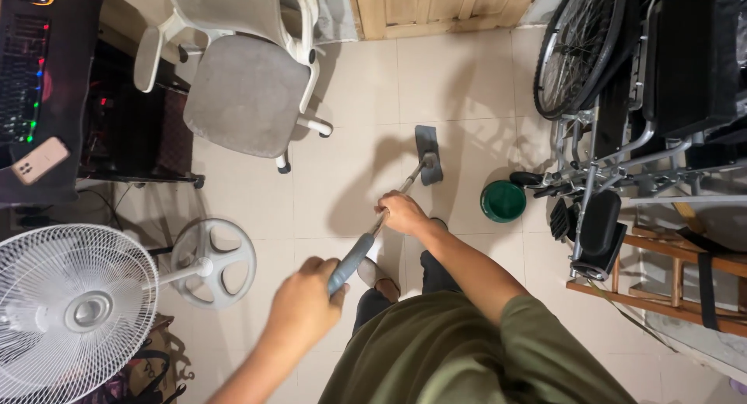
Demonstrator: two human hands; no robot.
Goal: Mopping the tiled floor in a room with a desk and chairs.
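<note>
Left hand clenched around mop handle grip, right hand grasping the shaft, flat mop head on tiled floor, green bucket near.

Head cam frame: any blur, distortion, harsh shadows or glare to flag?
Head view: strong wide-angle distortion, edges bowed around the fan and wheelchair; left hand slightly soft, right hand and mop sharper; soft shadows of mop and arms on the tiled floor; no harsh glare, lit keyboard at left is dim.
</note>
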